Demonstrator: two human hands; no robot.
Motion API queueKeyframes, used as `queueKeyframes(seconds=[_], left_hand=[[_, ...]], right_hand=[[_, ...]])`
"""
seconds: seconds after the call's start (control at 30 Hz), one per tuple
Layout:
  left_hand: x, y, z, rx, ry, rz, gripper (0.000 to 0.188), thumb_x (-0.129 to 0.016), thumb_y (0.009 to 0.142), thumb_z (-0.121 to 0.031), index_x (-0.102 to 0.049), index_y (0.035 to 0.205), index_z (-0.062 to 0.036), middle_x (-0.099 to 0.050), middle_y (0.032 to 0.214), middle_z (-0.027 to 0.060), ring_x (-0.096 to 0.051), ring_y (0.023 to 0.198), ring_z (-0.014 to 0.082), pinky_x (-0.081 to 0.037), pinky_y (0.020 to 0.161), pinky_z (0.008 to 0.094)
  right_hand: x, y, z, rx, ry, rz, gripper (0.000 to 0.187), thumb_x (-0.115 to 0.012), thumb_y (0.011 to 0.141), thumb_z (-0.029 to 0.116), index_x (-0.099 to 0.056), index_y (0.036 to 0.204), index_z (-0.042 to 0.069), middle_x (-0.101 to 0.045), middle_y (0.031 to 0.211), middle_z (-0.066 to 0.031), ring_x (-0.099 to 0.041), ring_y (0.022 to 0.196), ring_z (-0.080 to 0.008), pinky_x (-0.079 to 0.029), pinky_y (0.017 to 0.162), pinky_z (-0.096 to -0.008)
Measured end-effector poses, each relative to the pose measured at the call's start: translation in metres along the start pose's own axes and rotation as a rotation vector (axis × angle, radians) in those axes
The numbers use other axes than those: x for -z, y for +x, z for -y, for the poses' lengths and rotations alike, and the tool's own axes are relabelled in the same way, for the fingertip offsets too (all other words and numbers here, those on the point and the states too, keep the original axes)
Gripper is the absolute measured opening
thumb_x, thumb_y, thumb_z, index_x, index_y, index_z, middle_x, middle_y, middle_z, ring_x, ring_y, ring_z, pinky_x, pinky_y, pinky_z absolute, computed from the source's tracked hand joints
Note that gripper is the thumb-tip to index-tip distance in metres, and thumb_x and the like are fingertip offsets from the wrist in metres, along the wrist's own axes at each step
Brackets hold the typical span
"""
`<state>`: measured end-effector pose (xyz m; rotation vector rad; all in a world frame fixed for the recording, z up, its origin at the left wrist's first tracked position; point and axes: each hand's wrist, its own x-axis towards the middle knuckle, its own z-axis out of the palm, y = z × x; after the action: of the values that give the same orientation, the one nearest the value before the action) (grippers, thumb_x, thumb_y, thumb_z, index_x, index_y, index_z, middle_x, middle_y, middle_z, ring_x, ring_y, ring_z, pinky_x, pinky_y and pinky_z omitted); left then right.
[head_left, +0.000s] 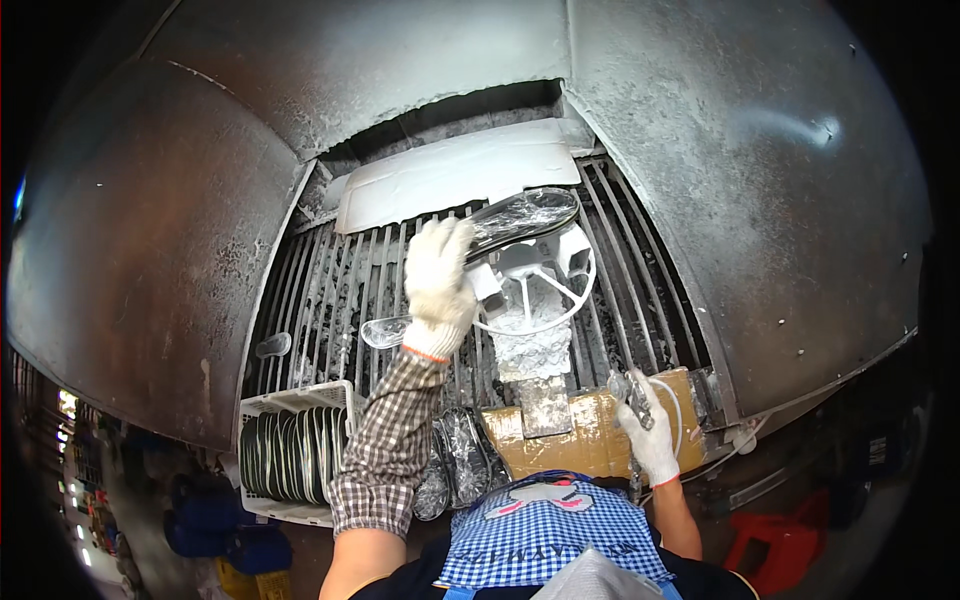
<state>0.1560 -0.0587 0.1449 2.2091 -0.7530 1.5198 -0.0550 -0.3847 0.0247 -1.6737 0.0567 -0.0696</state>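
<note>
left grip (440, 270) clasps a seemingly unfinished sole (530, 215) at the wheel (524, 296), right grip (645, 425) a gun (636, 398), crated soles (292, 455) left of both perhaps remaining.

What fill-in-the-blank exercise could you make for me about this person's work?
1. The left hand touches a glossy black sole above a wheel-shaped stand coloured ____.
2. A metal spray gun is in the ____ hand.
3. The plastic basket of upright soles stands to the person's ____.
4. The checked apron is white and ____.

Missing words: white; right; left; blue.
</note>
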Motion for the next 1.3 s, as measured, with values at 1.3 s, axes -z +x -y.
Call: queueKeyframes(seconds=[1.3], left_hand=[[-0.004, -0.133, -0.090, 1.700, -1.717, -0.074, 0.043, -0.058, 0.105, -0.015, -0.055, 0.143, 0.0051, -0.065, 0.139, 0.0213, -0.066, 0.124, 0.0351, -0.056, 0.108, 0.0516]], right_hand=[[-0.079, 0.092, 0.143, 0.261, 0.375, 0.047, 0.054, -0.066, 0.108, 0.014, -0.050, 0.155, -0.005, -0.069, 0.129, -0.0113, -0.066, 0.090, -0.0082, -0.057, 0.079, -0.0244]])
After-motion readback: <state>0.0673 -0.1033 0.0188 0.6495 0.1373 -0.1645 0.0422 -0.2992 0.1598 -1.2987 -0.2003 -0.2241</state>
